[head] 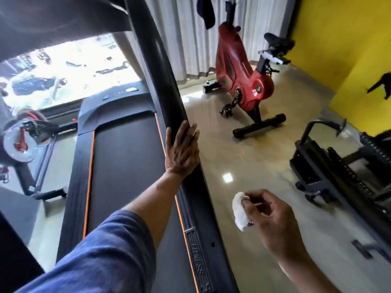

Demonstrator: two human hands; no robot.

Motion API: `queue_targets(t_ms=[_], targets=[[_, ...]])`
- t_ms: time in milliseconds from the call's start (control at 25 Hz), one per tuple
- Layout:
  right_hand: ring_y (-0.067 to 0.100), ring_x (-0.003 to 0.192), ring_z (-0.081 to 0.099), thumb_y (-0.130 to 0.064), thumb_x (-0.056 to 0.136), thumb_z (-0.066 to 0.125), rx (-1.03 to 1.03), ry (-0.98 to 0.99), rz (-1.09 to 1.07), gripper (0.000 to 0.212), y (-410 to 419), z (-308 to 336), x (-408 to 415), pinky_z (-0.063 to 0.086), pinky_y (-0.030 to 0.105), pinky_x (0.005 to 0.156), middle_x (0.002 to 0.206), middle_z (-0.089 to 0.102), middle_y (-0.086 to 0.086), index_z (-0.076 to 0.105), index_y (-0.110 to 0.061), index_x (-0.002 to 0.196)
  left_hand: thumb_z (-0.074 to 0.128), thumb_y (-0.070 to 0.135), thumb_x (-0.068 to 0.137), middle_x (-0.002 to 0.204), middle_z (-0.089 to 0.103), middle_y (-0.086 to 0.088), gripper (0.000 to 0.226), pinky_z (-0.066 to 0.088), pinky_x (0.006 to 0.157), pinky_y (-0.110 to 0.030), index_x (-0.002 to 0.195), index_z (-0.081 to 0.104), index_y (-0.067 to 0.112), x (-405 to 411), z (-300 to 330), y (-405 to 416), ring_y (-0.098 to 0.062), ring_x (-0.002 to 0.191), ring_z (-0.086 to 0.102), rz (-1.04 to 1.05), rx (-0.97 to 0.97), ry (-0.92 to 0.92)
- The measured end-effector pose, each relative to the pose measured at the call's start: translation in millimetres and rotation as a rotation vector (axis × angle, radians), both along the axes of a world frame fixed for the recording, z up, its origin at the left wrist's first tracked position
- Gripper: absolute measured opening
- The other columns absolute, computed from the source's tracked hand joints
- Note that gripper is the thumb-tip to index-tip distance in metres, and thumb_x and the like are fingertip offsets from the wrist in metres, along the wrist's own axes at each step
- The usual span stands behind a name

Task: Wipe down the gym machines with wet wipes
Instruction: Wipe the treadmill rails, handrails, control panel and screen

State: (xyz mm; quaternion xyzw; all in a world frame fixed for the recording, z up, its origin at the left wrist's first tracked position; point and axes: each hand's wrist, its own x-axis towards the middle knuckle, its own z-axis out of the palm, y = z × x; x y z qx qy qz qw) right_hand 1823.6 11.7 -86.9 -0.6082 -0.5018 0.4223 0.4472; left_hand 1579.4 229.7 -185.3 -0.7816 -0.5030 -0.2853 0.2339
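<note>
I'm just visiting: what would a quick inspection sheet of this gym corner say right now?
Surface: glossy tiled floor, with a light glare.
Job's things: black treadmill; crumpled white wipe.
Clutter: nothing seen.
Hands: left hand rests flat on the treadmill upright; right hand pinches the wipe, clear of the machine.
Cables: nothing seen.
Surroundings: red bike, white curtains, yellow wall, black rack, window.
</note>
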Motion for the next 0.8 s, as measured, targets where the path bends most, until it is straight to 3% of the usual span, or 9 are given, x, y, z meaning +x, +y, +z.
queue_targets(t_ms=[200,320,480,640,800], targets=[[0.012,0.073,0.073,-0.017,0.094,0.071,0.038,0.011,0.206,0.012,58.6,4.4,34.8,0.061,0.027,0.058,0.081,0.075,-0.007,0.075,-0.028,0.093,0.057,0.024,0.093,0.164,0.039,0.001,0.057,0.015,0.123,-0.064,0.149,0.055,0.016,8.2,3.9,-4.9,-0.025,0.157,0.023,0.130,-0.046,0.074],[0.013,0.077,0.074,-0.015,0.095,0.070,0.034,0.005,0.325,0.015,94.4,10.8,52.4,0.063,0.032,0.060,0.083,0.075,-0.007,0.075,-0.028,0.094,0.053,0.025,0.096,0.167,0.031,0.002,0.061,0.013,0.125,-0.062,0.156,0.045,0.017,12.9,14.5,-9.3,-0.022,0.159,0.012,0.255,-0.145,0.091],[0.009,0.079,0.074,-0.019,0.096,0.070,0.118,0.014,0.343,0.011,136.2,22.1,74.2,0.060,0.027,0.066,0.085,0.076,-0.010,0.074,-0.029,0.099,0.056,0.025,0.095,0.172,0.015,-0.004,0.071,0.015,0.126,-0.060,0.161,0.032,0.013,25.9,27.3,-19.7,-0.026,0.160,0.009,0.319,-0.251,0.127],[0.007,0.075,0.072,-0.014,0.093,0.073,0.048,0.075,0.291,0.015,160.9,-7.0,95.1,0.055,0.018,0.062,0.083,0.076,-0.009,0.075,-0.028,0.095,0.047,0.027,0.100,0.173,-0.004,-0.013,0.077,0.016,0.127,-0.044,0.165,0.008,0.013,31.3,50.5,-19.8,-0.024,0.160,0.002,0.442,-0.262,-0.231],[0.011,0.074,0.073,-0.014,0.091,0.076,-0.077,0.070,0.347,0.014,186.1,-45.6,88.5,0.058,0.024,0.063,0.079,0.076,-0.010,0.076,-0.028,0.088,0.040,0.027,0.105,0.172,0.002,-0.017,0.069,0.019,0.126,-0.056,0.163,0.012,0.001,34.3,52.8,6.3,-0.028,0.160,0.004,0.576,-0.179,-0.415]])
